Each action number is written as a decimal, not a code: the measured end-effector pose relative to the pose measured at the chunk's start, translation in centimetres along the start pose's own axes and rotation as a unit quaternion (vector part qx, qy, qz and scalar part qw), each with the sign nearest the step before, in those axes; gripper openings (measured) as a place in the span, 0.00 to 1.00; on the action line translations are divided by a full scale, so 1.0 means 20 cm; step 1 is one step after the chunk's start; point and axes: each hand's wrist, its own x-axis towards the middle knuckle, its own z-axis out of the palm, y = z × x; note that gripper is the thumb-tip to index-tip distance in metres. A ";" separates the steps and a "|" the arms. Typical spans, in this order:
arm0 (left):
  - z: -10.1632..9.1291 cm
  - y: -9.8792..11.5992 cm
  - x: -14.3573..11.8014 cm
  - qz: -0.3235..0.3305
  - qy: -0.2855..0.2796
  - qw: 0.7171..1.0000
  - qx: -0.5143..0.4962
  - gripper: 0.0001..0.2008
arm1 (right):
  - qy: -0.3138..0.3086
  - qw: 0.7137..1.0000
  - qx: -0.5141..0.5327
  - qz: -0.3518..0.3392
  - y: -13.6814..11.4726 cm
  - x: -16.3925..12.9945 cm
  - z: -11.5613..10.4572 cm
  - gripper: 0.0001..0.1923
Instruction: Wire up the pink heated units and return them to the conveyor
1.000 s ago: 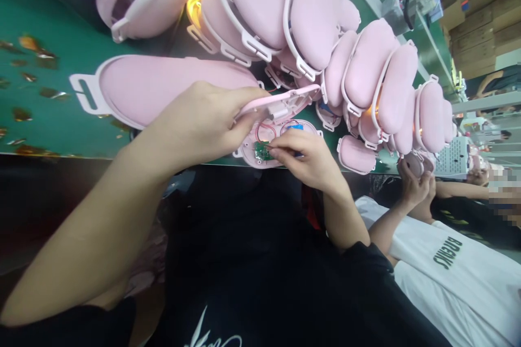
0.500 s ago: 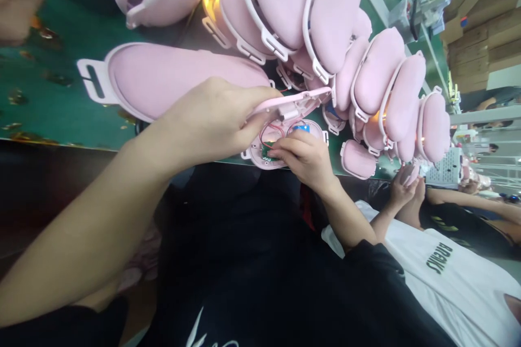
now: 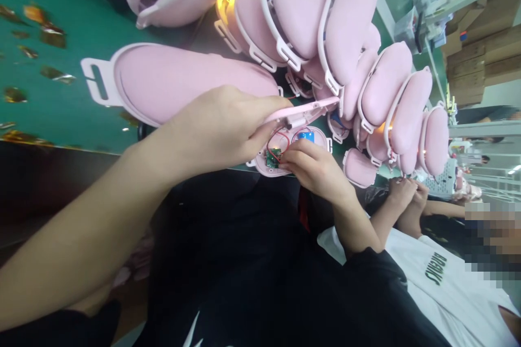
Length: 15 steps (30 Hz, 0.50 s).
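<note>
My left hand (image 3: 240, 119) pinches a small pink plastic cover (image 3: 309, 112) between thumb and fingers, holding it tilted above its matching open pink shell (image 3: 260, 169). Inside the shell are a green circuit board (image 3: 273, 158), thin red wires and a blue block (image 3: 306, 136). The fingers of my right hand (image 3: 315, 168) are closed at the right edge of the circuit board; the fingertips are partly hidden. Behind my left hand lies a long pink padded piece (image 3: 183, 73) with a slotted white tab.
Many curved pink padded pieces (image 3: 303, 5) stand in rows at the back and right. A glowing yellow strip (image 3: 226, 6) shows among them. Scraps of amber film (image 3: 52, 35) lie on the green table (image 3: 93, 11). A co-worker's hands (image 3: 407, 195) are at the right.
The view has shifted slightly. My right fingers have moved a little off the circuit board's face toward its edge, exposing more of it. The other hand at the upper left has left the view.
</note>
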 end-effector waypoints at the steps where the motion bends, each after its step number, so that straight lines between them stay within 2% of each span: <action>1: 0.00 0.00 0.00 -0.001 -0.001 1.000 0.001 0.20 | 0.010 1.000 0.002 -0.002 0.00 0.00 0.01 0.07; 5: -0.01 0.01 0.00 -0.011 -0.011 1.000 -0.002 0.19 | 0.102 0.994 -0.024 0.007 0.00 -0.03 0.09 0.05; 8: -0.01 0.01 0.00 -0.008 -0.009 1.000 -0.009 0.18 | 0.167 0.982 -0.079 0.043 -0.02 -0.05 0.16 0.03; 10: -0.01 0.01 0.00 -0.010 -0.011 1.000 -0.008 0.18 | 0.193 0.975 -0.097 0.055 -0.03 -0.07 0.19 0.03; 15: 0.00 0.02 -0.01 -0.017 -0.009 1.000 -0.015 0.17 | 0.223 0.972 -0.074 0.030 -0.03 -0.10 0.24 0.10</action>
